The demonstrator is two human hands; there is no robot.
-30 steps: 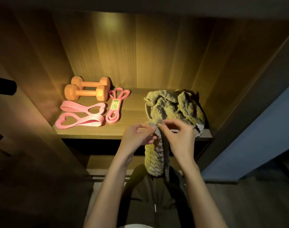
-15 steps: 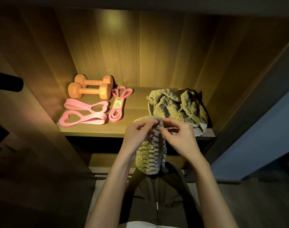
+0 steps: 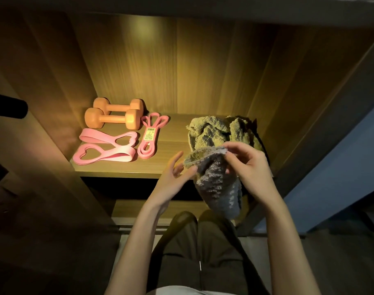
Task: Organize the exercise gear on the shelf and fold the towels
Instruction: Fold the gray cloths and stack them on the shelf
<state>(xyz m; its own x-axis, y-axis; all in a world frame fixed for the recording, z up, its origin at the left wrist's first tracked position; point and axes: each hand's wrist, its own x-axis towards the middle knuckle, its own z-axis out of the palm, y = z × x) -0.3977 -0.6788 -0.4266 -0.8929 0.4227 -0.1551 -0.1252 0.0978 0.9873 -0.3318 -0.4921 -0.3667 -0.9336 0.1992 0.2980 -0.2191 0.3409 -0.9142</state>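
Observation:
A fluffy grey-green towel (image 3: 217,182) hangs in front of the shelf edge. My right hand (image 3: 245,165) pinches its top corner. My left hand (image 3: 173,177) touches the towel's left edge with its thumb, fingers spread apart. A second, crumpled towel (image 3: 216,130) lies in a heap on the right of the wooden shelf (image 3: 126,172). On the shelf's left lie two orange dumbbells (image 3: 113,116), side by side at the back. Two wide pink loop bands (image 3: 105,147) lie in front of them. A narrow pink band with a yellow label (image 3: 151,135) lies just right of those.
The shelf sits in a wooden cabinet with side walls left (image 3: 54,81) and right (image 3: 288,92) and a board overhead. A lower shelf (image 3: 139,209) shows beneath. A dark rod end (image 3: 9,107) juts in at far left. My dark-trousered legs (image 3: 199,252) are below.
The hanging towel was gripped at its top by both hands close together. Now my hands have moved apart and to the right, my left hand has loosened, and the towel's top edge spreads between them.

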